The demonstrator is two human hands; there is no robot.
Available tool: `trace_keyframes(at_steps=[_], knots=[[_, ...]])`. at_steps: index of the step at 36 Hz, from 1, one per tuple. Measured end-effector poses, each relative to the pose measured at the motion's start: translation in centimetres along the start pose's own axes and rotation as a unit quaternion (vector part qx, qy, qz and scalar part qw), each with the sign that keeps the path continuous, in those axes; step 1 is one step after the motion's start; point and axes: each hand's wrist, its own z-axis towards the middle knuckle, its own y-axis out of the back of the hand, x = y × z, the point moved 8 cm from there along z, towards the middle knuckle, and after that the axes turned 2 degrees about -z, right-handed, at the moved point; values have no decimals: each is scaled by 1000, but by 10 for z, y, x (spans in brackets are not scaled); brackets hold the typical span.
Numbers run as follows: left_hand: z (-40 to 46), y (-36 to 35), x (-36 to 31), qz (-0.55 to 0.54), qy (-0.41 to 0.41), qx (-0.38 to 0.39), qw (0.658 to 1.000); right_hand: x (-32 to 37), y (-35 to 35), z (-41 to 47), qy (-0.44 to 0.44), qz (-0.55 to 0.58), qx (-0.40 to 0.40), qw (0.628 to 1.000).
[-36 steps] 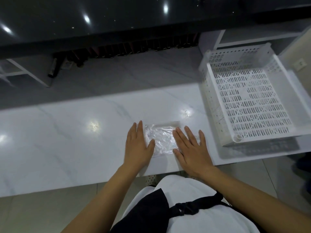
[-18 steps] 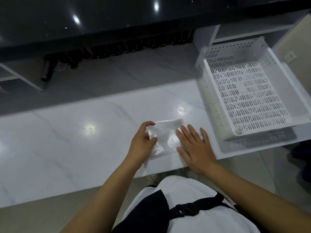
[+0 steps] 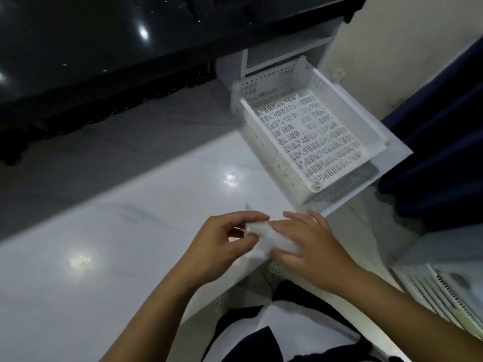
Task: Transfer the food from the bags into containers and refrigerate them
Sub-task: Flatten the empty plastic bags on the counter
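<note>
A glossy white marble-look counter (image 3: pixel 136 246) is running across the view, catching bright spots of ceiling light. A white perforated plastic basket (image 3: pixel 308 134) is sitting on its far right end, near the corner. A crumpled clear plastic bag (image 3: pixel 271 240) is lying by the counter's near edge, well apart from the basket; the blur is hiding how much of it is touching the surface.
</note>
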Motion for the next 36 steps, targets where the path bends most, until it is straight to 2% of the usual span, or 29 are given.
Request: trace_keyframes(at_steps=[5, 7, 10, 12, 16, 19, 24, 32, 36], knots=[[23, -22, -20, 30, -24, 47, 998, -24, 29, -23, -49, -1, -53, 997], [32, -34, -27, 106, -35, 57, 992, -40, 44, -34, -87, 42, -75, 993], [39, -59, -40, 247, -68, 63, 965, -63, 63, -49, -131, 113, -90, 981], [43, -73, -51, 274, -102, 43, 955, -73, 72, -56, -126, 165, -81, 975], [57, -96, -66, 235, -111, 13, 966, -97, 103, -73, -91, 210, -90, 969], [68, -125, -73, 198, -87, -4, 976, -130, 128, -90, -94, 174, -89, 976], [93, -198, -90, 202, -103, -3, 974, -208, 158, -119, -130, 114, -69, 983], [144, -305, -96, 172, -110, -21, 979, -331, 201, -155, -108, 142, -110, 978], [167, -342, -94, 158, -82, -48, 983, -370, 223, -154, -104, 125, -140, 977]])
